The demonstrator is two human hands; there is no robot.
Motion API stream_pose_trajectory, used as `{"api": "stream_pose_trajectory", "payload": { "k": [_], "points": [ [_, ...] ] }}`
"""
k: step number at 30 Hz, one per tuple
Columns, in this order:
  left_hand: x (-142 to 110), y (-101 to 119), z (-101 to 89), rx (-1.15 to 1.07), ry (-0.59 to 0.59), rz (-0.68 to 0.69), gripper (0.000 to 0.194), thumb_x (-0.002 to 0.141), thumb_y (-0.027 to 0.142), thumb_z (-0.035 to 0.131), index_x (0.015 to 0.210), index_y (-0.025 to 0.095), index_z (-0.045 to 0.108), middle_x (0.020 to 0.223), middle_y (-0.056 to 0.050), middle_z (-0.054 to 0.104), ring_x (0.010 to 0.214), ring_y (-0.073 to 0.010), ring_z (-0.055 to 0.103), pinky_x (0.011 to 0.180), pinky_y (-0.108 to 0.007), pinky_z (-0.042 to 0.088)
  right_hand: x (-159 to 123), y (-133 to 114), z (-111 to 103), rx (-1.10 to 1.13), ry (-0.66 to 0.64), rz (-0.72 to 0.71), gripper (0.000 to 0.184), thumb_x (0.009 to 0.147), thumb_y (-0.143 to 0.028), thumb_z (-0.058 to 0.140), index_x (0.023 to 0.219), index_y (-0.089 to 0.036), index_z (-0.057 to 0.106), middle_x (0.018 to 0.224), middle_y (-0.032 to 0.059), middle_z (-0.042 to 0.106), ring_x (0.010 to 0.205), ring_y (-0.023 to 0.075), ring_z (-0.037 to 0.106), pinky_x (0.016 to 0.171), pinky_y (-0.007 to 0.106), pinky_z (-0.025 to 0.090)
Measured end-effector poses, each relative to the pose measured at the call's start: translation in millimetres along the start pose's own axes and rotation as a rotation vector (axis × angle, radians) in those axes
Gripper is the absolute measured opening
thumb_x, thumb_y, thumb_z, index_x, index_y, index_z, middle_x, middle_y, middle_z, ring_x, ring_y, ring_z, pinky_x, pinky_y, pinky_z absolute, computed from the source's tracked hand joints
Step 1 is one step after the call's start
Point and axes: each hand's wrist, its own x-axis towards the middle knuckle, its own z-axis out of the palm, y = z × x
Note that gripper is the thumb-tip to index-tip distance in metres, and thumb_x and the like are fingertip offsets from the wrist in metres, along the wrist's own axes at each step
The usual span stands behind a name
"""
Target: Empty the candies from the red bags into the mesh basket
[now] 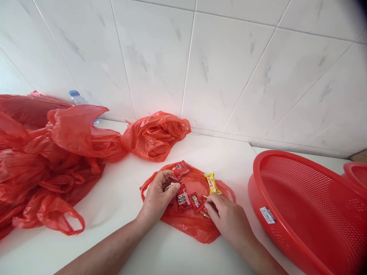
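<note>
A red plastic bag (pixel 190 227) lies spread flat on the white table, with several small wrapped snacks on it. My left hand (pixel 157 196) is at the bag's left side, thumb and fingers closed around a dark red snack packet (pixel 171 190) that they partly cover. On the right, my right hand (pixel 229 217) pinches a small red wrapped candy (pixel 204 199), mostly hidden by the fingers. Just above that hand rests a yellow wrapped candy (pixel 211 182). Between the hands lie red packets with white print (pixel 182 198), and a flat red packet (pixel 180 169) sits at the bag's far edge.
A heap of red plastic bags (pixel 43 164) covers the left side, with a blue-capped bottle (pixel 77 96) behind it. Another crumpled red bag (pixel 155 135) lies near the tiled wall (pixel 155 57). A large red perforated basket (pixel 289 225) stands at right, another basket (pixel 357 172) beyond it.
</note>
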Motion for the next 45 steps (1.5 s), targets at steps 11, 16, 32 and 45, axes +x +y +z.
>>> {"api": "stream_pose_trajectory", "payload": {
  "k": [11, 16, 32, 45],
  "points": [
    [-6, -4, 0.3, 0.485, -0.138, 0.435, 0.057, 0.080, 0.005, 0.046, 0.132, 0.028, 0.041, 0.136, -0.005, 0.048, 0.127, -0.0222, 0.043, 0.107, -0.043, 0.036, 7, 13, 4, -0.050, 0.182, 0.172, 0.033, 0.088, -0.034, 0.048, 0.118, -0.021, 0.053, 0.105, 0.0073, 0.065, 0.084, 0.0197, 0.066, 0.060, 0.027, 0.048],
    [-3, -9, -0.9, 0.617, -0.134, 0.467, 0.044, 0.085, 0.009, 0.045, 0.124, 0.026, 0.049, 0.137, -0.006, 0.047, 0.125, -0.0229, 0.045, 0.103, -0.045, 0.041, 7, 21, 13, 0.018, 0.152, 0.231, 0.031, 0.087, -0.025, 0.046, 0.116, -0.022, 0.056, 0.103, 0.0056, 0.066, 0.082, 0.0183, 0.065, 0.063, 0.027, 0.048],
    [-1, -7, -3.6, 0.557, -0.060, 0.441, 0.031, 0.087, 0.012, 0.044, 0.109, 0.027, 0.059, 0.127, -0.005, 0.052, 0.118, -0.0228, 0.050, 0.098, -0.044, 0.044, 5, 17, 6, 0.238, 0.245, 0.245, 0.032, 0.089, -0.018, 0.036, 0.114, -0.023, 0.056, 0.108, 0.0053, 0.064, 0.093, 0.0182, 0.063, 0.074, 0.030, 0.050],
    [-11, -1, -0.1, 0.633, -0.175, 0.542, 0.049, 0.077, 0.038, 0.068, 0.123, 0.028, 0.053, 0.112, -0.007, 0.066, 0.108, -0.0275, 0.056, 0.108, -0.052, 0.019, -8, -18, -1, 0.510, 0.335, -0.227, 0.035, 0.089, -0.007, 0.043, 0.117, -0.023, 0.054, 0.088, 0.0046, 0.062, 0.078, 0.0136, 0.062, 0.066, 0.023, 0.052]
  ]
}}
